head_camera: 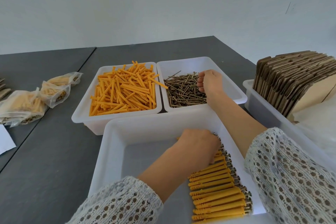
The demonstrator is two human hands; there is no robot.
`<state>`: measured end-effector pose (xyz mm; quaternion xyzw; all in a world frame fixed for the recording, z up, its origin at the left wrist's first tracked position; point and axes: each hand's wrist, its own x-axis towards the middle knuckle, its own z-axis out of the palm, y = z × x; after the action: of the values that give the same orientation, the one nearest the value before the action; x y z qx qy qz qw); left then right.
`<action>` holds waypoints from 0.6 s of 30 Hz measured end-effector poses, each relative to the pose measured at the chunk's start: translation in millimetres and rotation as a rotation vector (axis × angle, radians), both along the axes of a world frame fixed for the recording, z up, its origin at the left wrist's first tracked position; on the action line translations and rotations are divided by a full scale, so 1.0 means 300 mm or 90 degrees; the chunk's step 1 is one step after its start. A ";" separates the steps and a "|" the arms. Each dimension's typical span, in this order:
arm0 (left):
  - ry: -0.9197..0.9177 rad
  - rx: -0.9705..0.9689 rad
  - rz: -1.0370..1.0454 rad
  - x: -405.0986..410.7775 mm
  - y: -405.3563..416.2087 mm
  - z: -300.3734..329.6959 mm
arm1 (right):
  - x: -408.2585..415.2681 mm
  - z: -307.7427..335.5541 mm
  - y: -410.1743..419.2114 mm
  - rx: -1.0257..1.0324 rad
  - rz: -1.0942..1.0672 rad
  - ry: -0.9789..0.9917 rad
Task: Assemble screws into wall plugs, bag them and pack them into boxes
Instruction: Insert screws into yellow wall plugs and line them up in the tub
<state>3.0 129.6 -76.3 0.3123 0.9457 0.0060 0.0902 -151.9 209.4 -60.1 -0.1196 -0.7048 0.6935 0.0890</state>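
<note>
Right hand (209, 83) is reaching into the far right tub (236, 94), fingers curled down into the heap of loose screws (183, 91), looks like it's pinching some but I can't tell how many. Just left of that hand, touching tub to tub, sits the tub (80, 114) full of loose yellow wall plugs (123, 91), a few poking over its right rim toward the screws.

Left hand (198, 143) is down in the near tub (109, 151), knuckles up, fingers curled over the far end of a neat row of assembled plugs (218, 187) with screw heads sticking out on the right. Whether it's actually gripping one or just pressing on them is hidden by the hand itself. The row runs from under that hand back toward the person along the tub's right wall.

Right of the right forearm there's another tub (254, 100) holding a stack of flattened cardboard boxes (287, 78) standing on edge. Way off left of both hands, filled bags (25, 105) lie on the grey table (45, 160), with a bit of white paper (5, 140) near them. Both arms wear white lacy sleeves (291, 169).
</note>
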 end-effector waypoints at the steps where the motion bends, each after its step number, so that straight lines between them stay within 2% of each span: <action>1: 0.011 0.013 -0.004 -0.002 0.004 -0.005 | 0.001 0.000 0.000 0.003 -0.001 -0.001; 5: 0.027 0.069 -0.017 -0.008 0.012 -0.029 | 0.000 -0.001 0.000 0.005 0.001 0.003; 11: -0.011 0.149 -0.023 -0.017 0.016 -0.057 | -0.003 -0.004 0.000 0.022 0.000 0.002; 18: 0.010 0.134 -0.044 -0.026 0.030 -0.080 | -0.007 -0.009 0.000 0.023 0.000 0.002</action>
<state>-4.8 138.5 -100.4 0.3523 0.9292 0.0996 0.0499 -154.1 209.5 -62.7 -0.1170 -0.7173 0.6806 0.0926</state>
